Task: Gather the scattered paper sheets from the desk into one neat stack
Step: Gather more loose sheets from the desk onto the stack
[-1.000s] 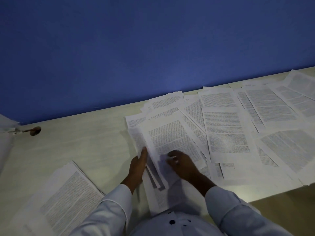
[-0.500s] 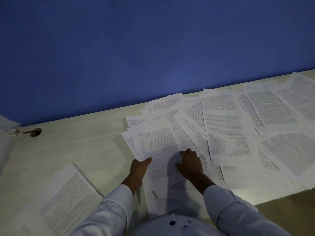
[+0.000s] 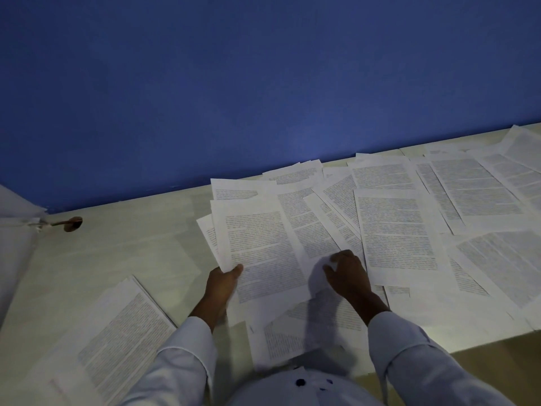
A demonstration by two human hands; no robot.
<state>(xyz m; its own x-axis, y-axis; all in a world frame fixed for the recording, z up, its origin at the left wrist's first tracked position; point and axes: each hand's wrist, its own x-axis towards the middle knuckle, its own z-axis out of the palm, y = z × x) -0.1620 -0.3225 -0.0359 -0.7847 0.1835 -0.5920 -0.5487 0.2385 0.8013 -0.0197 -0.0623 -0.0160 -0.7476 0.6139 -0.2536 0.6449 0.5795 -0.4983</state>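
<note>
**Bundle in hand, many sheets still loose**

Since half a second ago, the left hand [image 3: 222,284] has slid a bit to the left and the right hand [image 3: 348,273] a bit to the right. The bundle [image 3: 263,253] between them now sits straighter.

I have the left hand pinching the bundle's near left corner, with the thumb on top. The right hand has bent fingers with the tips down on the paper. I cannot tell if it pinches a sheet or only presses.

The stack [image 3: 117,341] lies on the table [image 3: 117,253] at the near left, apart from the bundle. Loose sheets [image 3: 468,194] still cover the right side, one over the other.

Here is what I think could go wrong. I hold the bundle by one corner only, and paper is floppy, so the lower pages may slide out if I lift fast. The loose sheets overlap, so pulling one may drag the ones next to it. The near sheet [image 3: 281,344] lies close to the front edge, and a sleeve could brush it off. The light is dim, so I could miss a page.
</note>
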